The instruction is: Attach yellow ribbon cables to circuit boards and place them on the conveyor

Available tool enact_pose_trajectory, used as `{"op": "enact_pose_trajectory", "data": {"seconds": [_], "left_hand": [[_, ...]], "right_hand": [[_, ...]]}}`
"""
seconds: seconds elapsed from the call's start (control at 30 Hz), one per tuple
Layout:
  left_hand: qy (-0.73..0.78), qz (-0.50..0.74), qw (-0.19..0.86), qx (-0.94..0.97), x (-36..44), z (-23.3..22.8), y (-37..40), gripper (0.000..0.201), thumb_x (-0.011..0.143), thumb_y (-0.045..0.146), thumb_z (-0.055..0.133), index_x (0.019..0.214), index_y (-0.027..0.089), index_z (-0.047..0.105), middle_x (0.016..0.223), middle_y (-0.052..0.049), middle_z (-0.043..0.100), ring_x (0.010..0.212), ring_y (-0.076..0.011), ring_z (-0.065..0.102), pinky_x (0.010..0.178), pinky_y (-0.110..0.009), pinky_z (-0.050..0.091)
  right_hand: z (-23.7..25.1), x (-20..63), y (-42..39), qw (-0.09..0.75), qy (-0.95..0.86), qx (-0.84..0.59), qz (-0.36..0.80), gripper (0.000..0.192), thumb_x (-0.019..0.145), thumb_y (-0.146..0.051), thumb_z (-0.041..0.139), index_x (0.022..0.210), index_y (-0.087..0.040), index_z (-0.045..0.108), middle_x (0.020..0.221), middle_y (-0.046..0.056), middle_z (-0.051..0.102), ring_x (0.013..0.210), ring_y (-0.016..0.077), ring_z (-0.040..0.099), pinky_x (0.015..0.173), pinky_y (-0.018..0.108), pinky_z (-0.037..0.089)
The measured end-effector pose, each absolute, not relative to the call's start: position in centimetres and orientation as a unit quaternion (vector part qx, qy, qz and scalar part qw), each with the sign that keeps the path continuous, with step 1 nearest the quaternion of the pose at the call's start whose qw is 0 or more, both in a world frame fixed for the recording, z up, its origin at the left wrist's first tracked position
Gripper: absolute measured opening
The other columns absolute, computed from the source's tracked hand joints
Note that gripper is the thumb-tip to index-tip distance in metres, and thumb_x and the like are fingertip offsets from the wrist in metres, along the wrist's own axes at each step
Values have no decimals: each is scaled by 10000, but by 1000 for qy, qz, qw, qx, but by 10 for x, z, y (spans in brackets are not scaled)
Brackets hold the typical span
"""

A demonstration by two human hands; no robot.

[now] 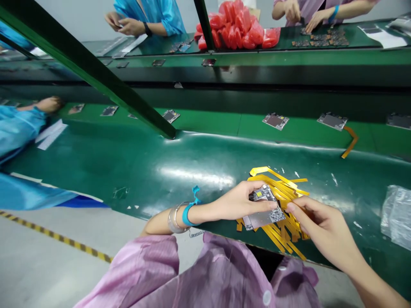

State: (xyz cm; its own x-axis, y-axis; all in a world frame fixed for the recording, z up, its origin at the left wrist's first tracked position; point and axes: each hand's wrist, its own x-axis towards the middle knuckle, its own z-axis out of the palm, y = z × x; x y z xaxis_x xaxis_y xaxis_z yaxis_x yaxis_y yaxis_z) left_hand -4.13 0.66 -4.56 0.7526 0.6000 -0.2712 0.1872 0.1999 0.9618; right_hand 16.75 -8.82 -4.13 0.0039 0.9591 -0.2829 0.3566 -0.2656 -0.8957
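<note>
The left hand [239, 201] is clamped on a small silvery phone frame with a circuit board fitted in it [263, 207], thumb and fingers closed round its upper and left sides, holding it just above the near edge of the glossy dark green bench top [135, 162]. The right hand [323, 229] comes in from the right with its fingers curled together; the fingertips [290, 207] meet the right edge of the frame, though whether they pinch it or only touch it cannot be told. Under and behind the frame lies a loose heap of yellow tape strips [282, 184], spilling toward the near edge. On the left wrist sit a blue strap [187, 212] and a silver bangle [173, 219].

Near the right end of the bench top lies a crumpled clear plastic bag [398, 211]. Beyond the far edge runs a lighter green conveyor strip [218, 122] carrying more flat phone frames — one of them [275, 120] straight past the hands. Further back, on the far bench, is a pile of red plastic bags [237, 25], with other people's hands at work on either side — a blue-sleeved person [150, 15] and a lilac-sleeved one [317, 13].
</note>
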Motion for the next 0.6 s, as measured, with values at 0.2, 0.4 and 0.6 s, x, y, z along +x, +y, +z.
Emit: {"op": "enact_pose_trajectory", "data": {"seconds": [0.2,0.4,0.6], "left_hand": [[312,137,697,631,-44,-45,5,253,898,402,700,940,160,638,868,-6,631,735,-126,538,645,-237,444],[297,119,693,646,-43,-45,5,246,900,392,695,901,161,611,845,0,608,740,-129,533,660,-248,445],[296,111,694,647,-43,-48,6,255,900,400,693,882,163,601,831,5,595,722,-126,527,635,-241,432]], "right_hand": [[-45,170,-91,293,-518,-623,507,365,935,-541,580,779,-234,702,681,9,615,582,160,504,514,270,399],[-42,181,-87,241,-546,-572,562,375,963,-529,558,759,-227,647,706,0,559,638,158,495,560,266,420],[-39,184,-81,214,-552,-547,592,395,983,-534,525,745,-225,589,694,-10,526,626,150,471,565,271,386]]}}
